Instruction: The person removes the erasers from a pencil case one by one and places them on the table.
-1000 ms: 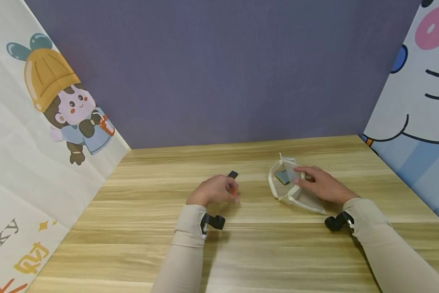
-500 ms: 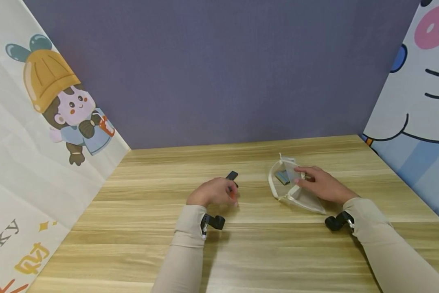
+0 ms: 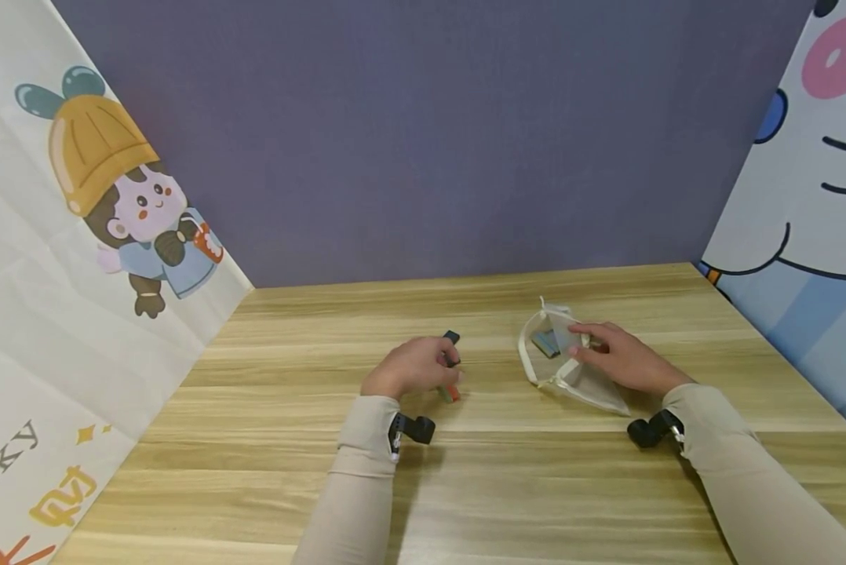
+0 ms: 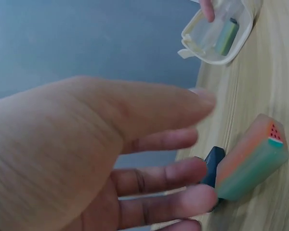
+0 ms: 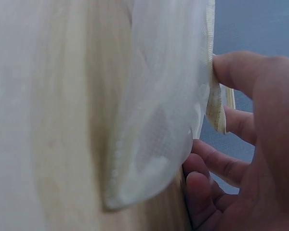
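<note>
My left hand (image 3: pixel 414 367) hovers over the wooden table, thumb and fingers apart. Beside its fingertips lies a red-and-green block with a watermelon print (image 4: pixel 253 159), resembling an eraser. A small dark piece (image 4: pixel 213 166) sits behind the block, partly hidden by the fingers; its far end shows past the hand in the head view. On the right, a whitish mesh pouch (image 3: pixel 596 386) lies with its mouth held open. My right hand (image 3: pixel 624 357) pinches the pouch's rim between thumb and finger. Inside the pouch is a blue-and-yellow-green block (image 4: pixel 227 37).
A grey-purple panel (image 3: pixel 423 141) stands along the table's back edge. Printed cartoon sheets flank it, a child figure (image 3: pixel 151 208) at left and a white animal figure at right. A strip of wooden table (image 3: pixel 494 455) runs between both forearms.
The red-and-green block, mostly covered by my left fingers before, now shows below the thumb, and those fingers have spread. My right hand keeps its hold on the pouch.
</note>
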`<state>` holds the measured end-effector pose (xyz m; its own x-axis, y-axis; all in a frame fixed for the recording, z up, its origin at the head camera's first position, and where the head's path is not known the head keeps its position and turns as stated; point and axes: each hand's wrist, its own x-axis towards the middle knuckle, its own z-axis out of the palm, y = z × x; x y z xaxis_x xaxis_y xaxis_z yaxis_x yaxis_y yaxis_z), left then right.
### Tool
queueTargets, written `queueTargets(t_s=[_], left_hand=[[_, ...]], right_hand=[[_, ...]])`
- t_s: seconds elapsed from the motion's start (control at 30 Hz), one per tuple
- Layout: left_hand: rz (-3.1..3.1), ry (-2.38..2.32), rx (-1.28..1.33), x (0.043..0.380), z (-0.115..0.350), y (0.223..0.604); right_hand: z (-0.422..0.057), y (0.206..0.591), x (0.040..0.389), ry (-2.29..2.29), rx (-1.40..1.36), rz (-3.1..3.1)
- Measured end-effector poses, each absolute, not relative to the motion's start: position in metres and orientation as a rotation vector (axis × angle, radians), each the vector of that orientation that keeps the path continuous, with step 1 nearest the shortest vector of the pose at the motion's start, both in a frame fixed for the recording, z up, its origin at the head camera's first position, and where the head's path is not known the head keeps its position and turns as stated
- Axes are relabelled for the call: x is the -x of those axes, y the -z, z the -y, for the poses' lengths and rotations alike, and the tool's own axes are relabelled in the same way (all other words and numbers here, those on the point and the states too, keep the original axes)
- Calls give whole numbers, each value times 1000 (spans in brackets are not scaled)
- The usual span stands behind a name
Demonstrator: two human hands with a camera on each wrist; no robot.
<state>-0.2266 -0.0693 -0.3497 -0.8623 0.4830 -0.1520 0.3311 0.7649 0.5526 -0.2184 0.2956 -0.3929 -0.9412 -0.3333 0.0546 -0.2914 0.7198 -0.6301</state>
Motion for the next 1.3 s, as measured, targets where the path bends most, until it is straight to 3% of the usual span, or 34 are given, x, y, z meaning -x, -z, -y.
queueTargets(t_s=[1.3], left_hand=[[-2854, -655, -843, 224, 37, 361]], right_hand=[[-295, 392, 216, 1048, 507, -2840]])
